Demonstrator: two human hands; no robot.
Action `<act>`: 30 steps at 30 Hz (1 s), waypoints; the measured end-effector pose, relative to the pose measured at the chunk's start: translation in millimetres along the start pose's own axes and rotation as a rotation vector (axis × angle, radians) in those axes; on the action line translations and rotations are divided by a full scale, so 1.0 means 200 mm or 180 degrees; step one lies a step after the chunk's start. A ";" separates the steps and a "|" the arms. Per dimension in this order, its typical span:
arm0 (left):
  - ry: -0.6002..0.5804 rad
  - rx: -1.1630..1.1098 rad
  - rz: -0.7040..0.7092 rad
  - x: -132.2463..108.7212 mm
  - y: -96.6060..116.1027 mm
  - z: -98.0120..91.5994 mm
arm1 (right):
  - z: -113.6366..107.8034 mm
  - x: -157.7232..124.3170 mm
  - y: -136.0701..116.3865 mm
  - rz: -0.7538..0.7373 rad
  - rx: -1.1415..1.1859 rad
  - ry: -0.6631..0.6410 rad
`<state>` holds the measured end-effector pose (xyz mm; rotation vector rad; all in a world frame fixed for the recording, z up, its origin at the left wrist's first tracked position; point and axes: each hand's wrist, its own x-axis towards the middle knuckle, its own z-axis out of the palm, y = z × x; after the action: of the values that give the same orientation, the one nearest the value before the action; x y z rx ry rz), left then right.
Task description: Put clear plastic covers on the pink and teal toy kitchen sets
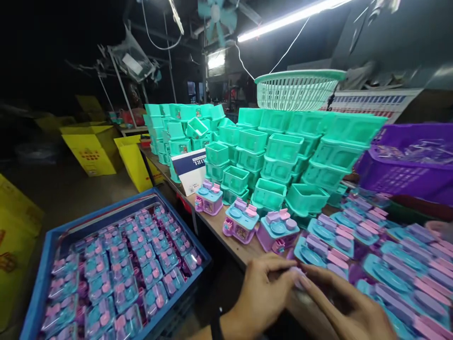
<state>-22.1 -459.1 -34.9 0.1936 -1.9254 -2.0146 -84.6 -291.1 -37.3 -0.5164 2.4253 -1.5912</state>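
At the table's near edge, my left hand (260, 290) and my right hand (341, 300) meet with thumbs and fingertips pinched together. Between them is a small pale lilac piece (299, 273), mostly hidden by the fingers, so its kind cannot be made out. Just beyond my hands stands a toy kitchen box (278, 229) with a purple body and blue top. Two like it, a middle toy box (240, 219) and a farther toy box (208, 198), stand in line to its left. Rows of blue tops with lilac and pink parts (320, 231) lie right of my hands.
Stacked turquoise boxes (251, 156) fill the table's back, with a white-and-blue card (191, 172) leaning in front. A blue crate (46, 288) of wrapped toys stands lower left. A green basket (300, 89) sits above the stacks, a purple basket (406, 165) at right. Yellow cartons (90, 148) stand left.
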 end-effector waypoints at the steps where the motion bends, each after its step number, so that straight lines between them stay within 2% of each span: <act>1: 0.0116 0.0149 0.0138 0.04 0.01 -0.06 | 0.07 0.08 -0.06 -0.0004 0.0061 -0.0081; 5: 0.0483 0.0983 0.0599 0.23 -0.01 -0.28 | 0.34 0.37 -0.22 0.0243 0.0749 -0.0017; 8: 0.0543 0.1289 0.0715 0.34 -0.04 -0.39 | 0.49 0.52 -0.25 0.0353 0.0893 0.0027; 10: 0.0477 0.1479 0.0811 0.39 -0.08 -0.43 | 0.54 0.59 -0.24 0.0387 0.0782 0.0141; 17: 0.0127 0.2024 0.1334 0.44 -0.15 -0.49 | 0.55 0.67 -0.23 0.0502 0.0485 0.0219; 24: -0.0300 0.2482 0.1821 0.47 -0.16 -0.57 | 0.55 0.71 -0.26 0.0506 0.0497 0.0037; 30: -0.0653 0.2871 0.1994 0.48 -0.14 -0.62 | 0.56 0.69 -0.23 0.0581 0.0417 0.0178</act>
<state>-74.6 -607.2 -56.9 -0.3758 -2.4799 -0.7222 -164.7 -455.3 -37.0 -0.2241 2.3109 -1.6910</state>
